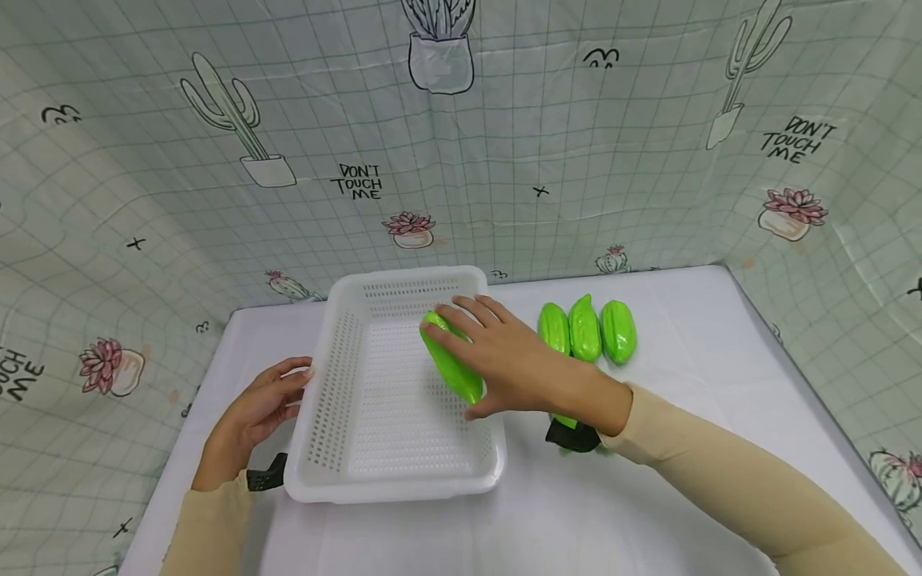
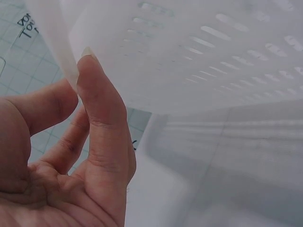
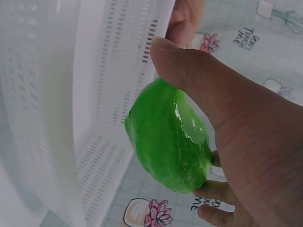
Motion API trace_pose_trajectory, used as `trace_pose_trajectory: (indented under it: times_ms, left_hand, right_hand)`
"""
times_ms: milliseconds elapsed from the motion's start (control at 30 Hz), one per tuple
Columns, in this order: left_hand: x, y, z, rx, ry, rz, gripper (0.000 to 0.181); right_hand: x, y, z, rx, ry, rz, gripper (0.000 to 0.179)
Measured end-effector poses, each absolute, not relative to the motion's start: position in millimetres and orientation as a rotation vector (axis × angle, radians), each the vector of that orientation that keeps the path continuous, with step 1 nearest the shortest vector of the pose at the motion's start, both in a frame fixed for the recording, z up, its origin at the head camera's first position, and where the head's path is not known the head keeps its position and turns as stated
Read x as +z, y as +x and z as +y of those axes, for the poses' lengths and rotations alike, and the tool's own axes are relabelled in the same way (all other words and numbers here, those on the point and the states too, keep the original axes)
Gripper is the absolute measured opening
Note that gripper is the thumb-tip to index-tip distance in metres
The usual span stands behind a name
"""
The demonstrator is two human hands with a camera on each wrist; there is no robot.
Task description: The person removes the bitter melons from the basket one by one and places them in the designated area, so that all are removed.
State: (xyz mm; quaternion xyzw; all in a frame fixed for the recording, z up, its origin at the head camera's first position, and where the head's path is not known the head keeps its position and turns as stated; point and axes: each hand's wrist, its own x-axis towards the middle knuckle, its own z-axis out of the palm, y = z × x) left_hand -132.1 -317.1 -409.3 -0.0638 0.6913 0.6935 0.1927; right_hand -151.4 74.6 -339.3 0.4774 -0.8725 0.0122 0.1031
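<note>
My right hand (image 1: 515, 360) is over the right side of a white perforated plastic basket (image 1: 396, 490), holding a shiny green star fruit (image 1: 455, 374) between thumb and fingers. The right wrist view shows the fruit's ridged, glossy skin (image 3: 163, 137) beside the basket wall (image 3: 87, 56). At the basket's left side, my left hand (image 1: 262, 404) holds the rim. Up close in the left wrist view, the left fingers (image 2: 102, 104) pinch the rim's edge, with the slotted wall (image 2: 189, 71) beyond.
Three more green star fruits (image 1: 619, 332) lie in a row right of the basket. Another bit of green (image 1: 565, 420) shows below my right wrist, mostly hidden by the arm and a black wrist mount (image 1: 572, 436). A white cloth covers the table (image 1: 691, 344); printed curtains (image 1: 504, 144) enclose it.
</note>
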Motion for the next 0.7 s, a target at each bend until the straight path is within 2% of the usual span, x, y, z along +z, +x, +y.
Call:
trace_pose_trajectory:
  times_ms: [700]
  left_hand:
    - [-409, -132, -318, 1.953, -0.160, 1.933, 0.014]
  right_hand:
    - [-338, -132, 119, 0.108, 1.292, -2.590, 0.125]
